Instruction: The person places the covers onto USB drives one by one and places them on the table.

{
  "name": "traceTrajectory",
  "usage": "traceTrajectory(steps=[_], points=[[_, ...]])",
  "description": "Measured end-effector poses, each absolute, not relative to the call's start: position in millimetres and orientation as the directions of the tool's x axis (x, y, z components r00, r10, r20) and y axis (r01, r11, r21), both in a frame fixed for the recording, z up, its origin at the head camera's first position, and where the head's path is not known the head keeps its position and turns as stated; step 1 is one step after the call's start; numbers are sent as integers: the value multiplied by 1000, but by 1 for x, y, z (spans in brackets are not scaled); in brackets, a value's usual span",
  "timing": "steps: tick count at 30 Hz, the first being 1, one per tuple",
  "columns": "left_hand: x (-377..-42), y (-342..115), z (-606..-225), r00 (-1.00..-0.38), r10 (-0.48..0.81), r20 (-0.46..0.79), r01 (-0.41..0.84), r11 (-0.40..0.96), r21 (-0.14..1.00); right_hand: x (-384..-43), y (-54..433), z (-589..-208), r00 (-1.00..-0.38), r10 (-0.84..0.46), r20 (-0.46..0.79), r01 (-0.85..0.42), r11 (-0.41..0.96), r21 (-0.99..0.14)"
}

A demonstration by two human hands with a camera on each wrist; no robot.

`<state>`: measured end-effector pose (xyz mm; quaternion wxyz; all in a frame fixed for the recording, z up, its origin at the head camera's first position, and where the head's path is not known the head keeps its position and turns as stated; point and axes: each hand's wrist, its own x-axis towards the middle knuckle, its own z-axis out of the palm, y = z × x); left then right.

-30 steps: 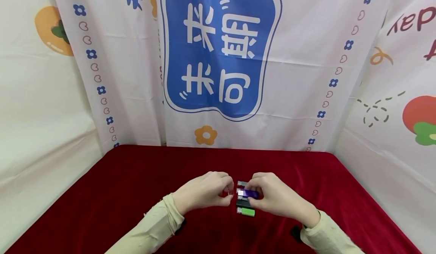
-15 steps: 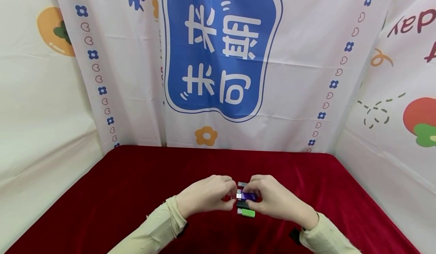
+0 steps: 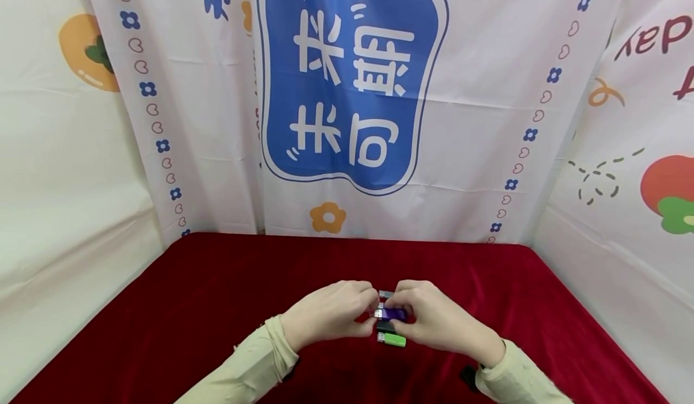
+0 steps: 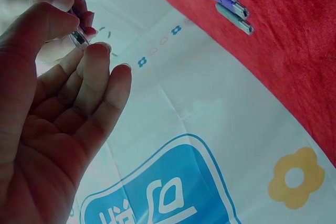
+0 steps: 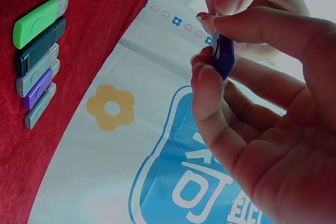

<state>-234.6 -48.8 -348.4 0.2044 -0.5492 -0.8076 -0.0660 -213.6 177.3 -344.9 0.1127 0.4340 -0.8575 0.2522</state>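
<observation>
My right hand (image 3: 436, 320) pinches a purple USB stick (image 3: 393, 314) between thumb and fingers, its metal plug pointing left. Facing it, my left hand (image 3: 332, 309) pinches a small clear cap (image 4: 79, 39) at the plug end, mostly covered by the fingertips. In the right wrist view the fingertips of both hands meet around the stick, held up over the cloth. Below lies a row of USB sticks: green (image 5: 37, 24), black (image 5: 41, 47), grey (image 5: 37, 72), purple (image 5: 38, 92) and another grey one, their plugs all facing the same way.
A red velvet cloth (image 3: 260, 283) covers the table. White printed curtains (image 3: 477, 121) enclose its back and both sides. A small black object (image 3: 469, 378) sits by the right sleeve.
Both hands have come together, and the purple stick's plug has moved left to the left fingertips. The clear cap, seen between the left fingers before, is now mostly hidden.
</observation>
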Motion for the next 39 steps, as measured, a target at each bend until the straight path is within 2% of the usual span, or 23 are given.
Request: traceTrajectory(steps=[4, 9, 24, 33, 39], points=[[-235, -49, -348, -302, 854, 423, 913, 387, -128, -213, 178, -345, -583, -698, 416, -812, 485, -324], [-236, -51, -348, -320, 836, 446, 902, 413, -128, -213, 180, -343, -565, -699, 439, -825, 477, -303], [-235, -53, -344, -347, 820, 455, 907, 418, -60, -215, 186, -339, -537, -670, 513, -843, 456, -286], [-233, -54, -343, -363, 818, 446, 911, 412, -13, -215, 186, -340, -488, -668, 561, -869, 430, -245], [-234, -53, -345, -365, 819, 444, 911, 413, -13, -215, 186, -340, -487, -665, 566, -870, 428, -246]])
